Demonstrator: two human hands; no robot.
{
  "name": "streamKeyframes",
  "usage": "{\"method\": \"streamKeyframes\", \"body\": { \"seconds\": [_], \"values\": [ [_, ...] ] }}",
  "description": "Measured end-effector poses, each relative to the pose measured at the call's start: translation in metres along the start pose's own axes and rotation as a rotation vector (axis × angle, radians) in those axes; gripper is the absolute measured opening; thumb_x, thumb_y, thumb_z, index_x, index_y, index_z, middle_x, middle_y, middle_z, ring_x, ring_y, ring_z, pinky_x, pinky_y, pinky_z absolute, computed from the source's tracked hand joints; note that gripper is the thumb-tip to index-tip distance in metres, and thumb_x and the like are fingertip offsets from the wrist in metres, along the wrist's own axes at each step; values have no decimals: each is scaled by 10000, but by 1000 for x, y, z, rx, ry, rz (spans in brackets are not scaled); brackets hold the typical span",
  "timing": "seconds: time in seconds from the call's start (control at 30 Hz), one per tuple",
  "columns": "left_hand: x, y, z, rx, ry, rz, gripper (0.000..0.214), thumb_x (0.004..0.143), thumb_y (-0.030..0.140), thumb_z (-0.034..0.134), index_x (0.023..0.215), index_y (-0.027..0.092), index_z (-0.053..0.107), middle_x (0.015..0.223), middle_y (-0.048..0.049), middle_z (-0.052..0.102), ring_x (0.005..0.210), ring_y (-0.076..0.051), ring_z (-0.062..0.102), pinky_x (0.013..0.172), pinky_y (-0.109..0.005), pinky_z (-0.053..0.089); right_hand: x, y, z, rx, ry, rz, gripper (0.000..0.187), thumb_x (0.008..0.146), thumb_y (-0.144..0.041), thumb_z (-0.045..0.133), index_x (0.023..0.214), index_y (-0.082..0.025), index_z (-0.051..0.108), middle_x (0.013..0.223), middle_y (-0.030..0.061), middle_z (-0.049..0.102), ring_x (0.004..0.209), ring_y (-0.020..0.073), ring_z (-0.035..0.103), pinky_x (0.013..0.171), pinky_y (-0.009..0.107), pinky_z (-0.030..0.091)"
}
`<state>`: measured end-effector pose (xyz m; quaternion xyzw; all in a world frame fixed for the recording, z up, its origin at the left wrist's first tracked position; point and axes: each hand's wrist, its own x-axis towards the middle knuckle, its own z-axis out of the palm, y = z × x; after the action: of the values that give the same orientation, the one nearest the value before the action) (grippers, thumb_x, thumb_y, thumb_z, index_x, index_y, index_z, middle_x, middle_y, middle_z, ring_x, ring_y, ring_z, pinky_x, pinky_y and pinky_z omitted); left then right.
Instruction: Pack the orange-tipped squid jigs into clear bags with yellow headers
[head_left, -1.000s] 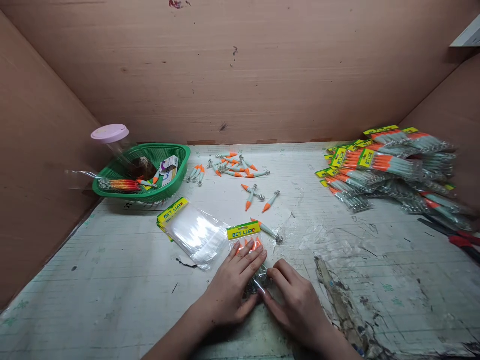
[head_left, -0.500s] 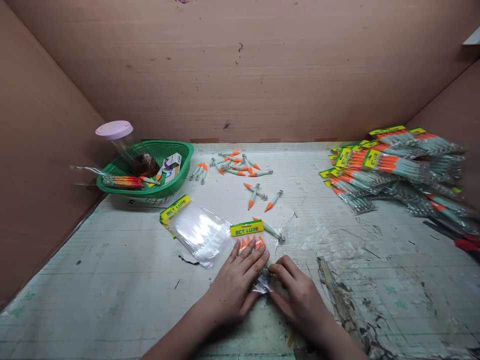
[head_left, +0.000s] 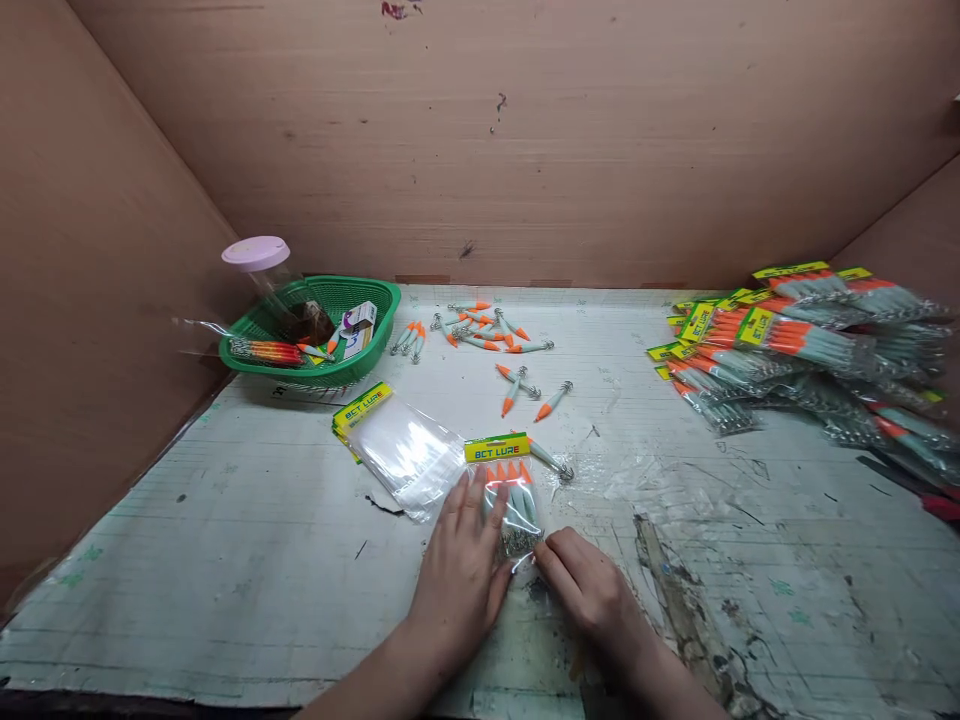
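A clear plastic packet of squid jigs [head_left: 517,508] lies flat before me, with a yellow "BCT LURE" header on top. Orange tips point up toward the header, and the hooks bunch at the bottom. Along its left side my left hand [head_left: 459,570] lies with fingers stretched out, pressing on the plastic. My right hand [head_left: 592,585] has its fingers closed in a pinch at the packet's lower right corner. Just behind the packet rests a loose squid jig [head_left: 546,457], partly covered by the header. Unfilled header bags [head_left: 405,445] are stacked to the left, touching the packet.
Loose orange-and-pale jigs [head_left: 480,328] are scattered toward the back wall. At the back left, a green basket [head_left: 315,375] holds a lidded clear container [head_left: 256,254] and a packet of reddish jigs. Filled packets [head_left: 795,345] are piled at the right. The tabletop [head_left: 247,560] is worn.
My left hand has slid off the packet's middle to its left side, uncovering the jigs. My right hand has shifted slightly down to the lower corner. The view has turned slightly left.
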<state>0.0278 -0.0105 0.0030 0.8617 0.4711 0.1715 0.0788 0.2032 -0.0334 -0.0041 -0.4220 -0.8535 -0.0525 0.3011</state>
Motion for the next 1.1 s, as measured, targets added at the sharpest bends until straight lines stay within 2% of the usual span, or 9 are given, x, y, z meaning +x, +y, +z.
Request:
{"method": "streamKeyframes", "body": {
  "seconds": [0.1, 0.2, 0.33, 0.47, 0.77, 0.87, 0.97, 1.03, 1.1],
  "values": [
    [-18, 9, -3, -62, 57, -249, 588, 792, 259, 545, 1339, 113, 384, 994, -147, 612, 914, -291, 575, 743, -451, 497, 1, 1, -1, 3, -15, -23, 240, 915, -69, 363, 867, -91, 597, 677, 75, 545, 630, 165, 480, 531, 268, 414],
    [-29, 12, -3, -254, 44, -358, 474, 821, 269, 512, 1277, 152, 459, 727, -37, 596, 686, -212, 578, 629, -365, 498, 4, 1, -10, -5, -35, -26, 271, 926, -91, 336, 860, -109, 598, 685, 80, 556, 637, 175, 492, 536, 278, 425],
    [-29, 12, -5, -731, -27, -634, 437, 806, 252, 516, 1236, 191, 474, 663, 27, 557, 576, -144, 584, 589, -295, 503, 8, -13, -24, 200, -135, 144, 212, 927, -146, 379, 864, -159, 581, 729, 56, 551, 637, 150, 517, 553, 253, 445],
    [-24, 9, -9, -1224, -90, -866, 486, 735, 266, 586, 1186, 156, 441, 643, 73, 501, 510, -104, 574, 543, -253, 496, 6, -36, -11, 519, -219, 240, 174, 906, -117, 410, 900, -187, 569, 792, 42, 575, 690, 135, 581, 611, 219, 489],
    [-25, 6, -9, -1262, -70, -897, 586, 693, 252, 610, 1214, 147, 362, 638, 80, 535, 505, -112, 581, 526, -251, 492, 10, -44, 19, 526, -345, 400, 126, 796, -67, 488, 744, -179, 508, 769, 43, 555, 640, 166, 565, 551, 272, 480],
    [-24, 8, -6, -1167, -38, -881, 542, 704, 217, 584, 1194, 145, 366, 604, 93, 510, 480, -111, 582, 504, -231, 479, 9, -36, 4, 619, -364, 358, 123, 835, -123, 464, 736, -190, 494, 750, 32, 558, 660, 159, 563, 576, 261, 491],
    [-26, 11, -4, -1141, -21, -870, 497, 738, 215, 560, 1191, 161, 363, 594, 98, 470, 522, -136, 627, 515, -233, 497, -17, 1, -25, 783, -270, 582, 156, 921, -252, 392, 805, -204, 486, 668, 2, 527, 572, 132, 533, 490, 218, 466],
    [-32, 10, -4, -1129, -48, -821, 430, 787, 252, 527, 1184, 166, 384, 644, 72, 485, 542, -139, 633, 515, -245, 514, -44, 39, -49, 615, -61, 856, 192, 940, -312, 346, 911, -204, 502, 577, -14, 497, 470, 141, 490, 410, 235, 426],
    [-41, 3, -6, -998, -52, -689, 369, 848, 264, 452, 1204, 176, 411, 765, 10, 543, 532, -120, 613, 491, -252, 518, -68, 73, -71, 161, 24, 920, 217, 897, -349, 421, 883, -186, 565, 636, 48, 559, 539, 195, 544, 477, 317, 470]
  ]
}}
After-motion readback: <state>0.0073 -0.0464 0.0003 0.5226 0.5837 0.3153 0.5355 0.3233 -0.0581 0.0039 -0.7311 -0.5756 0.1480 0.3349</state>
